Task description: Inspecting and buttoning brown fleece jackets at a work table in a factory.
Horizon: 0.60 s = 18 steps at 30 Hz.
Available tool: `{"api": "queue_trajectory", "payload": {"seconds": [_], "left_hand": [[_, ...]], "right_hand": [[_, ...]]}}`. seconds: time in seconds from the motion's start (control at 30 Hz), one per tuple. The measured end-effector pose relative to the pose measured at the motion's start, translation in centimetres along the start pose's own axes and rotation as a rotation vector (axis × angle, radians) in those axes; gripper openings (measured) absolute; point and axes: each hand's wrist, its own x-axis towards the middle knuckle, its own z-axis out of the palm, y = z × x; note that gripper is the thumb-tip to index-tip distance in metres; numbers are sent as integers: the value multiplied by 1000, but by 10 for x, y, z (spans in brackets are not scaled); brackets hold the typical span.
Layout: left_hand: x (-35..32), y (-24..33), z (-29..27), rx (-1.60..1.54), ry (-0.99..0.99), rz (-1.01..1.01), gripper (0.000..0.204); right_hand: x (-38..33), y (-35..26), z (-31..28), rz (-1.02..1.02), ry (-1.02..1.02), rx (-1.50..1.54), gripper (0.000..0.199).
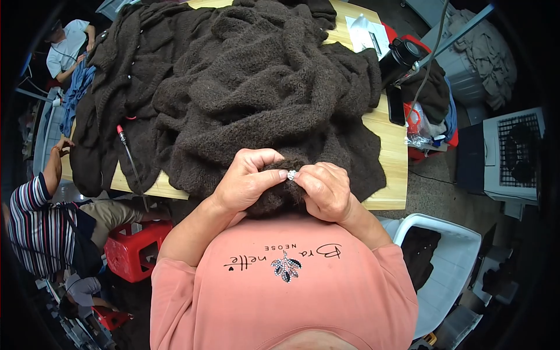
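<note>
A heap of dark brown knit garments (251, 87) covers most of the wooden table, and one part of it comes down to its near edge in front of my chest. There, a small round sparkly button (291, 174) sits on the knit between my hands. My left hand (248, 184) is closed on the brown fabric, its thumb tip against the button's left side. From the other side, my right hand (326, 188) pinches at the button, fingers bent. The fingertips under the cloth are hidden.
A black bottle (399, 58), a dark phone (396, 105) and papers (367, 36) lie at the table's right. A white tub (434, 280) stands low right. A pen-like tool with a red tip (121, 133) rests left. Another person in a striped shirt (41, 224) sits left by a red stool (134, 251).
</note>
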Motion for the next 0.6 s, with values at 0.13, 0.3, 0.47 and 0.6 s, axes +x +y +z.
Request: {"api": "queue_trajectory", "payload": {"seconds": [0.13,0.3,0.47,0.6], "left_hand": [[0,0,-1,-24,10,28,9],[-1,-6,-1,81,70,125,10],[-3,-14,0,317,221,293,11],[-3,-17,-4,455,241,443,13]], "right_hand": [[-1,-1,1,12,-2,-30,22],[4,-1,5,105,-31,-59,25],[3,8,14,247,-30,165,30],[5,7,11,348,-78,259,30]]}}
